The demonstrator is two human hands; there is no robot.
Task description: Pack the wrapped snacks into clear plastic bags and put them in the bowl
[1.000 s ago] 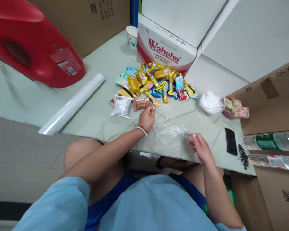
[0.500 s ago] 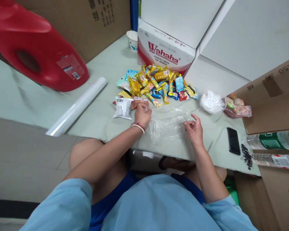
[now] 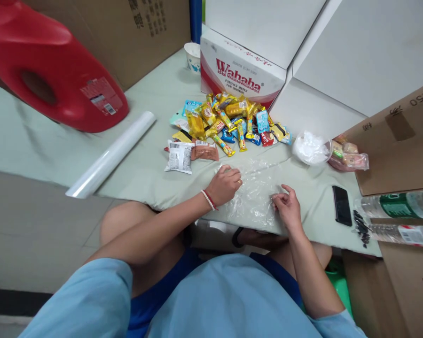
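A thin sheet of clear plastic film lies crumpled on the cloth-covered table in front of me. My left hand, wearing a beaded bracelet, is closed with curled fingers on the film's left part. At the right edge, my right hand pinches the film between thumb and fingers, its index finger raised. Beyond my left hand lie a silver-white snack packet and a brown snack packet, side by side. Behind them is a heap of yellow, blue and red wrapped snacks.
A roll of plastic wrap and a large red jug stand left. A Wahaha carton and paper cup are behind. To the right are a bowl with white plastic, phone and plastic bottles.
My left hand has moved right and towards me, away from the brown packet, which now shows fully. My right hand has shifted slightly towards me, and the film lies nearer the table edge.
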